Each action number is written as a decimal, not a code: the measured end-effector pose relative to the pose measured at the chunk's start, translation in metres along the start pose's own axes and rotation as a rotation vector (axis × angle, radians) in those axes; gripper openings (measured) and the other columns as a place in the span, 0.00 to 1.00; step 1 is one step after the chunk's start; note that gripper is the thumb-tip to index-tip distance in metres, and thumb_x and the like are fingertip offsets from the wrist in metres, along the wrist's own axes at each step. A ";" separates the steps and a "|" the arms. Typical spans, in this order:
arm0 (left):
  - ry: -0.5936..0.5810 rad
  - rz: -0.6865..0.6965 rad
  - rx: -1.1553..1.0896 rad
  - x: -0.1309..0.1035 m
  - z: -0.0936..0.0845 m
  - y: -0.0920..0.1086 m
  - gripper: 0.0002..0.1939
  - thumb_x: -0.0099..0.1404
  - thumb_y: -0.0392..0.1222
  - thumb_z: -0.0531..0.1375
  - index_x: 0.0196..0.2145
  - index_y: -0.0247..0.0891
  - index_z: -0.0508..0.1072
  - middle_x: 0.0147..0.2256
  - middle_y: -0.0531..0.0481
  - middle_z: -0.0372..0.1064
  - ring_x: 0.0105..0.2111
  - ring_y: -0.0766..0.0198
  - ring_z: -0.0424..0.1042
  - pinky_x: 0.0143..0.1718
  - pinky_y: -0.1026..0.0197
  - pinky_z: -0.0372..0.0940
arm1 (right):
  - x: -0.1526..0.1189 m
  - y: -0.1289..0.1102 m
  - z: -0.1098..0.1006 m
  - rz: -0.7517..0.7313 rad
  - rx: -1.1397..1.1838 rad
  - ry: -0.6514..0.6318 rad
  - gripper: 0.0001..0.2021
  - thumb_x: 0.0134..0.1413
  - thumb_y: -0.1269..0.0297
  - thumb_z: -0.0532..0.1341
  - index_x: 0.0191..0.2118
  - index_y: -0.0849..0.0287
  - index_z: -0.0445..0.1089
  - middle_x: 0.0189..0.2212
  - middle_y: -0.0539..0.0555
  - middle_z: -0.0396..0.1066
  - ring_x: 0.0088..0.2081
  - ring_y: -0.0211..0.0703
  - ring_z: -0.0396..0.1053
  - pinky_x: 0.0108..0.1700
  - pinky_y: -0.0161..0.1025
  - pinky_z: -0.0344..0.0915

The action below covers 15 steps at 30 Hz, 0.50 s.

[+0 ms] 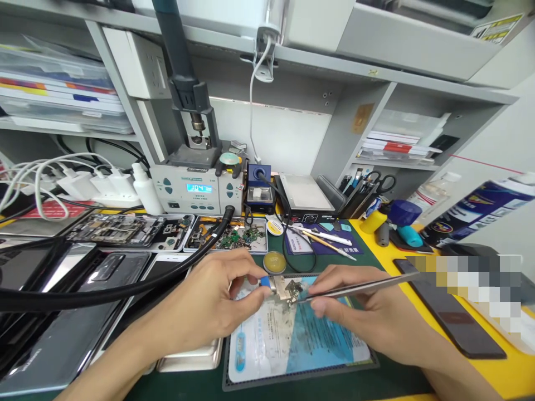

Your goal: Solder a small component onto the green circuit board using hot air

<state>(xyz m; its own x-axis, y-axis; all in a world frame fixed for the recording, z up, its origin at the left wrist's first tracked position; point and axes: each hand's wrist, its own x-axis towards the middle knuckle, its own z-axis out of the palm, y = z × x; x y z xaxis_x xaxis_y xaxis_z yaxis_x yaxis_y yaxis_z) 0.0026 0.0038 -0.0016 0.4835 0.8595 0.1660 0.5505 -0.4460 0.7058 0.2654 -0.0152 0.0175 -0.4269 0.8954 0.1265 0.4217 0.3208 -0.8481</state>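
- Left hand point(221, 298): thumb and forefinger pinch a blue piece point(264, 282).
- Right hand point(359, 306): fingers closed around gray tweezers point(376, 284).
- Circuit board point(293, 291) between them, above a printed sheet point(267, 356).
- Green mat point(179, 388), yellow tabletop point(485, 372), gray shelving point(292, 53) behind.

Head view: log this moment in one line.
left hand: pinches small blue piece | right hand: holds slim grey tool | between: small metallic circuit piece
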 end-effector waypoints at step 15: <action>0.108 -0.093 -0.051 0.001 0.019 0.006 0.09 0.65 0.47 0.61 0.36 0.41 0.78 0.30 0.53 0.71 0.25 0.67 0.65 0.27 0.63 0.59 | -0.001 0.014 0.022 0.114 0.027 0.142 0.11 0.67 0.58 0.59 0.33 0.55 0.67 0.24 0.49 0.71 0.26 0.42 0.71 0.27 0.37 0.66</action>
<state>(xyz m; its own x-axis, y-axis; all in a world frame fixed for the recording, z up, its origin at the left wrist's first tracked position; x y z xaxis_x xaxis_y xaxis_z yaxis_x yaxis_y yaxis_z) 0.0192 -0.0024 -0.0103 0.3550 0.9194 0.1696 0.5530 -0.3528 0.7548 0.2548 -0.0184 -0.0058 -0.2592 0.9608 0.0982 0.4383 0.2076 -0.8745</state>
